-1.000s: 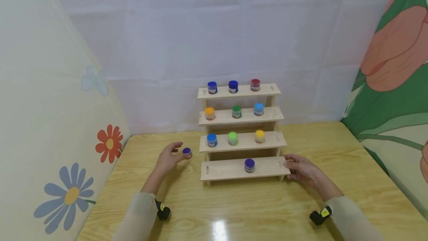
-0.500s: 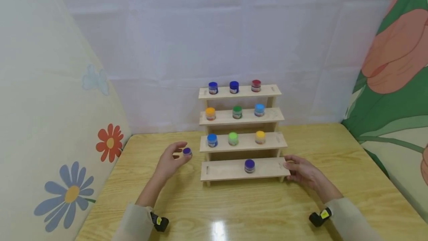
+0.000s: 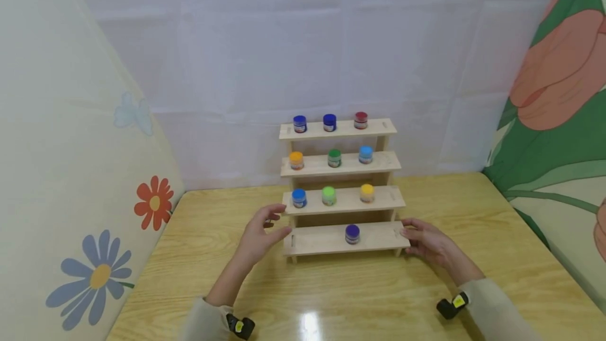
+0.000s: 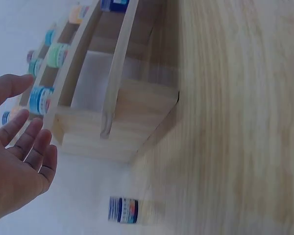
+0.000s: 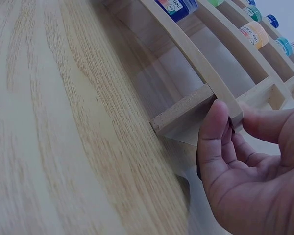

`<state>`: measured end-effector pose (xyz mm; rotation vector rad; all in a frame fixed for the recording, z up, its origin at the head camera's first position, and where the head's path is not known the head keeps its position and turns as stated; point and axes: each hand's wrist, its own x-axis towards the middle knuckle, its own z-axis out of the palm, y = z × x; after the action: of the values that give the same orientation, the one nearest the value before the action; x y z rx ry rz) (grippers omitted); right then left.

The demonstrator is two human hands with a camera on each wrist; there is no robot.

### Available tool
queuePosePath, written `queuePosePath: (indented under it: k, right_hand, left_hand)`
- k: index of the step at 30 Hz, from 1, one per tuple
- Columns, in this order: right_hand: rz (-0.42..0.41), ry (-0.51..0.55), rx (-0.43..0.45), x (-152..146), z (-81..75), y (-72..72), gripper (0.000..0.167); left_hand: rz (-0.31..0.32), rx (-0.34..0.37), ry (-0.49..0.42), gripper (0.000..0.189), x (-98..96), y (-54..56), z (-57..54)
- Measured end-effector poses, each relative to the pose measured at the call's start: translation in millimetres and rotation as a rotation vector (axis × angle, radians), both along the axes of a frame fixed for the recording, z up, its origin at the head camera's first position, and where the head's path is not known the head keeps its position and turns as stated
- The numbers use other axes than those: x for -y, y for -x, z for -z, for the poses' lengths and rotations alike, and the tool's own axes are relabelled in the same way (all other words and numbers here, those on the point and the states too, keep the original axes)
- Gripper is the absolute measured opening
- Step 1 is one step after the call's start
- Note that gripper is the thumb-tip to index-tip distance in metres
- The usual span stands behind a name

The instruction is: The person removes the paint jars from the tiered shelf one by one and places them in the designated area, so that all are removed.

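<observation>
A four-step wooden display rack stands on the table with small paint jars on its steps. My right hand pinches the right end of the lowest board, thumb above and fingers curled beneath, as the right wrist view shows. My left hand is beside the rack's left end, thumb and fingers spread apart with nothing between them. A dark blue-purple jar sits on the table left of the rack, largely hidden behind the left hand in the head view. One purple jar stands right of centre on the lowest step.
Higher steps carry blue, light green, yellow, orange, dark green, light blue and red jars, among others. Behind hangs a white cloth; painted panels flank the wood-grain table.
My left hand has moved right and nearer to me, from the jar on the table to the rack's left end. The right hand keeps its grip on the board.
</observation>
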<state>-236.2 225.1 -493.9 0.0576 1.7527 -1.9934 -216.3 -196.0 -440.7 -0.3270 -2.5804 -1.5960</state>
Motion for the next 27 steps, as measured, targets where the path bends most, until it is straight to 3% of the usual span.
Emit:
queuePosePath:
  k: [8, 17, 27]
  right_hand:
    - [-0.001, -0.006, 0.002, -1, 1.0, 1.1, 0.041]
    - [-0.014, 0.023, -0.007, -2, 1.4, 0.7, 0.038]
    - [-0.018, 0.046, 0.005, -2, 1.8, 1.0, 0.038]
  left_hand:
    - [0.074, -0.075, -0.01, 0.047, -28.5, -3.9, 10.1]
    - [0.164, -0.06, -0.018, 0.047, -61.0, -5.9, 17.5]
    - [0.183, -0.005, 0.035, 0.048, -91.7, -9.6, 20.3]
